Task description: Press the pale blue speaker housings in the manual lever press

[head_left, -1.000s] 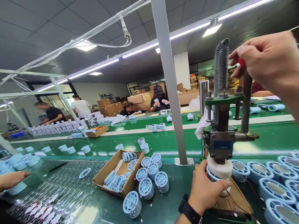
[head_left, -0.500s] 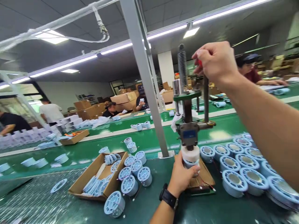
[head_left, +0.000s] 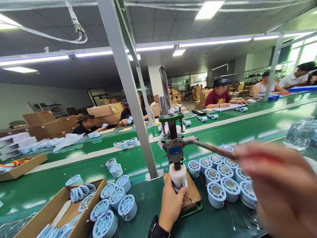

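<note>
A hand-operated arbor press (head_left: 174, 147) with a spring on top stands in front of me. Its white round pressing block (head_left: 177, 174) bears down on a light-blue round housing (head_left: 182, 187), mostly hidden by the block and my fingers. My left hand (head_left: 171, 202) is wrapped round that housing on the press's brown base board (head_left: 194, 195). At the right my right hand (head_left: 279, 178), blurred by motion, is closed round the red end of the press lever (head_left: 214, 148), which slopes slightly down toward it.
Several light-blue housings (head_left: 216, 192) with wires stand right of the press, and several more (head_left: 127, 207) stand left. A cardboard box (head_left: 99, 190) holds light-blue rings. A grey post (head_left: 128, 89) rises behind. Co-workers (head_left: 218, 99) sit across the green conveyor (head_left: 223, 127).
My right hand has swung the lever down from upright to near level. The pressing block has come down onto the housing. My left hand keeps its hold; the view has turned right.
</note>
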The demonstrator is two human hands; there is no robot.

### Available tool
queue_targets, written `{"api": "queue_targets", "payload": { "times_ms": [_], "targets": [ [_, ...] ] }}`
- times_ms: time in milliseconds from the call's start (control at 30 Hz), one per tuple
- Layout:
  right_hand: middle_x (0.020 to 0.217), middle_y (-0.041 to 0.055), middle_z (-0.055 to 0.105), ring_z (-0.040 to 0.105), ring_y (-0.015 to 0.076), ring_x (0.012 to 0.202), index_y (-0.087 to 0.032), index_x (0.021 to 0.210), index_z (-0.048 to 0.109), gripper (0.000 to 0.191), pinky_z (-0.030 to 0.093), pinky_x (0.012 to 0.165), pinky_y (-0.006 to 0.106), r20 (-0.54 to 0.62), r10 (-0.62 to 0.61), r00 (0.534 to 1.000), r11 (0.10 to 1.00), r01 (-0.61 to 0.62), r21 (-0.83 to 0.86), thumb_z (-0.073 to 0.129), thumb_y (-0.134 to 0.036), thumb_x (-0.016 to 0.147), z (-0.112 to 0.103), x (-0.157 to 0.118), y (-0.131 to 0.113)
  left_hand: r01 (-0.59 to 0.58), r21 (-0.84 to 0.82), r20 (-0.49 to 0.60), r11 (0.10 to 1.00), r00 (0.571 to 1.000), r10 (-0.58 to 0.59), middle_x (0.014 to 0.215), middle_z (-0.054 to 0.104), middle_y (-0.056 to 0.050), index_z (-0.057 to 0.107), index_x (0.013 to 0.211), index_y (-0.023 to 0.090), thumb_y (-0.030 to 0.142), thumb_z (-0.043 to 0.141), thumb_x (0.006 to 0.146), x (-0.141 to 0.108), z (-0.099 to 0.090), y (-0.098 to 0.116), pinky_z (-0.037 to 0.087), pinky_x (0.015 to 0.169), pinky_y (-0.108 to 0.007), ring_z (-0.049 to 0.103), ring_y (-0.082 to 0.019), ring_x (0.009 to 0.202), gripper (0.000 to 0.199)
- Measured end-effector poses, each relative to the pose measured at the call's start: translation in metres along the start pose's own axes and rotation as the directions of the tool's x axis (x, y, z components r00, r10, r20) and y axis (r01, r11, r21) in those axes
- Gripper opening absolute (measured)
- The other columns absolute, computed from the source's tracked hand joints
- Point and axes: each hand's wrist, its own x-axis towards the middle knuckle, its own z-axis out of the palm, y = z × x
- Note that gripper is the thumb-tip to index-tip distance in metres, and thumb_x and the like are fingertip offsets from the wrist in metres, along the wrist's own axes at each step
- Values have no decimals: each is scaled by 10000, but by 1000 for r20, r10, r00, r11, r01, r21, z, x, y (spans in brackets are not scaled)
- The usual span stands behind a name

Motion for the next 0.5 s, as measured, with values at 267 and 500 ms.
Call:
{"api": "queue_targets", "payload": {
  "times_ms": [267,500],
  "targets": [
    [1312,115,560,633,141,971,-133,1312,517,420,529,895,326,69,278,958,931,-287,224,466,-152,896,99,125,78,-67,100,99,993,993,57,1323,624,-139,473,1356,129,271,566,770,-14,-13,-7,428,1031,-345,585,-269,1212,610],
    [1398,124,510,590,236,1192,-215,1458,315,609,523,953,368,116,606,787,782,-616,92,505,-356,897,131,-144,41,-35,659,21,751,999,28,1301,651,-79,588,1273,186,203,460,900,26,-157,-9,426,1078,-321,585,-197,1224,396]
  ]
}}
